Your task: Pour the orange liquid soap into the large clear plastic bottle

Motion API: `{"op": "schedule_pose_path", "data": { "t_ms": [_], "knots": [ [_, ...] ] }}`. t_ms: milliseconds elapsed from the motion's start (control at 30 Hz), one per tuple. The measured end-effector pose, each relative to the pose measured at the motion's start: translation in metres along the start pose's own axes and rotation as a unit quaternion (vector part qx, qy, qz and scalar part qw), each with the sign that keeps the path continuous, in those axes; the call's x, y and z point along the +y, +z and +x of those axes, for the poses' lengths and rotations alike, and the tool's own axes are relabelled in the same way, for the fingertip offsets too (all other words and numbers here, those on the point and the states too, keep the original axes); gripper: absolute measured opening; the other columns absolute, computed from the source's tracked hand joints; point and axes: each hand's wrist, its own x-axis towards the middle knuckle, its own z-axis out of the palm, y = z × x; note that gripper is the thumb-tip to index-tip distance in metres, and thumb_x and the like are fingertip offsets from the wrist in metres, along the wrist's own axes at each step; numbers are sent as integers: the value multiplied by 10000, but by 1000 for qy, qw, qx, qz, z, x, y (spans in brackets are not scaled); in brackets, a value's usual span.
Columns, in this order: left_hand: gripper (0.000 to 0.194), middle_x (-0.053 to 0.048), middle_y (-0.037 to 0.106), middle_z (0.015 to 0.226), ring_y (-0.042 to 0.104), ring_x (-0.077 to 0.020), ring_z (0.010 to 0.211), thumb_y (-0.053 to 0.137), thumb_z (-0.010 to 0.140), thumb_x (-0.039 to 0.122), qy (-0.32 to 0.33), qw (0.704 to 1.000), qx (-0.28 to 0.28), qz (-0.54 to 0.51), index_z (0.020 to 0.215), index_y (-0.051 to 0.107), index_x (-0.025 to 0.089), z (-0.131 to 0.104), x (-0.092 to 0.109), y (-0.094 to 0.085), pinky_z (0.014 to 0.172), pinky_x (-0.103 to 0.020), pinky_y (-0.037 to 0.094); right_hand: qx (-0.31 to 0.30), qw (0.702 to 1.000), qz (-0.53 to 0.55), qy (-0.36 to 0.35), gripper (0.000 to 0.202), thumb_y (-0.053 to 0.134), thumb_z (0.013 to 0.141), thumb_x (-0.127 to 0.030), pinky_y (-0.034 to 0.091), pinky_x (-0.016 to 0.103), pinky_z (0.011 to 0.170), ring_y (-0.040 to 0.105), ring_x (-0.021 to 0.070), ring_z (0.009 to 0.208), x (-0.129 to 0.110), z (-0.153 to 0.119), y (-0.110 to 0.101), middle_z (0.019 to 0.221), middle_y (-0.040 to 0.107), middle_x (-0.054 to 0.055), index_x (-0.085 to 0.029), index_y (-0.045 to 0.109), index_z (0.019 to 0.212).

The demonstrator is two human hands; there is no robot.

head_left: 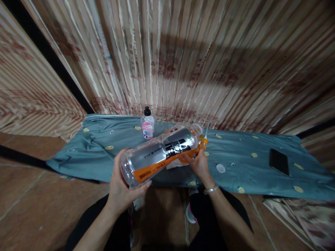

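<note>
My left hand (121, 190) is wrapped round the base end of a large clear plastic bottle (154, 155) with a silver and orange label. The bottle is tilted, its uncapped-looking mouth up to the right. At that end, my right hand (200, 165) is closed round an orange object (203, 141), mostly hidden behind the bottle, so its kind is unclear. A thin pale stick-like piece (207, 129) rises beside it. Under the bottle, something whitish (176, 164) lies partly covered. Right of my right hand lies a small white disc (220, 168).
A green-blue cloth with yellow prints covers the long bench (99, 160). On it stand a clear pump-top bottle (148, 125) with a pink label at the back and, far right, a dark phone (279, 162). A striped curtain (167, 62) hangs behind, with dark poles (49, 52).
</note>
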Motion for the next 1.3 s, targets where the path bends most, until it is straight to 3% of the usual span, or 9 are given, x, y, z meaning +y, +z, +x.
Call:
{"op": "schedule_pose_path", "data": {
  "t_ms": [133, 267, 333, 467, 800, 1067, 1133, 1300],
  "knots": [
    [932, -133, 780, 1305, 856, -386, 1168, 1034, 680, 607, 2, 1000, -1, 11, 1434, 655, 211, 3, 0, -2, 1030, -516, 738, 1, 1000, 6, 9, 1012, 926, 711, -828, 739, 638, 945, 892, 488, 1072, -3, -1, 0, 1159, 916, 216, -171, 675, 1439],
    [918, -142, 803, 1323, 871, -377, 1188, 1052, 716, 538, 19, 997, -65, 43, 1460, 626, 210, 6, -1, -10, 1025, -498, 745, -1, 1000, 4, -4, 992, 914, 738, -832, 746, 612, 941, 891, 473, 1109, -3, 0, 0, 1223, 910, 240, -169, 683, 1438],
    [908, -156, 804, 1356, 873, -381, 1212, 1044, 742, 517, 36, 996, -70, 50, 1482, 624, 198, 6, -4, -11, 1035, -503, 743, -5, 1000, -2, -4, 1012, 908, 746, -834, 748, 598, 942, 891, 460, 1123, -3, 0, 0, 1234, 903, 238, -158, 677, 1464],
    [899, -156, 803, 1361, 869, -389, 1201, 1016, 753, 544, 61, 997, -12, 36, 1493, 655, 183, 1, -9, -5, 1041, -522, 730, -6, 1000, -5, 5, 998, 906, 749, -810, 741, 593, 948, 883, 447, 1113, -1, -1, 1, 1212, 899, 221, -155, 677, 1466],
    [857, -170, 840, 1321, 889, -403, 1170, 1000, 741, 474, 49, 998, -15, 39, 1467, 658, 173, 0, -6, -4, 999, -539, 746, -2, 1000, 23, 16, 949, 915, 707, -815, 741, 569, 941, 890, 442, 1092, -4, -1, 1, 1169, 912, 186, -194, 708, 1394],
    [897, -208, 837, 1390, 891, -415, 1233, 1017, 807, 492, 82, 992, -75, 66, 1537, 610, 165, 3, -13, -13, 1035, -555, 741, 4, 1000, 12, -1, 889, 947, 736, -804, 740, 539, 861, 891, 430, 1009, -1, -2, 4, 1097, 908, 166, -207, 731, 1358],
    [885, -206, 837, 1375, 891, -420, 1217, 999, 810, 510, 78, 995, -33, 60, 1533, 629, 157, 1, -11, -10, 1030, -567, 740, 2, 1000, 11, -1, 915, 945, 736, -814, 744, 552, 875, 892, 445, 1029, -1, -1, 4, 1108, 904, 182, -192, 729, 1371],
    [894, -199, 834, 1379, 889, -426, 1215, 1005, 809, 497, 78, 996, -25, 48, 1551, 637, 159, -1, -10, -7, 1024, -569, 750, 1, 1000, 6, 8, 975, 918, 731, -838, 744, 571, 937, 888, 467, 1116, -4, -2, 3, 1203, 900, 222, -181, 708, 1419]
  ]
}}
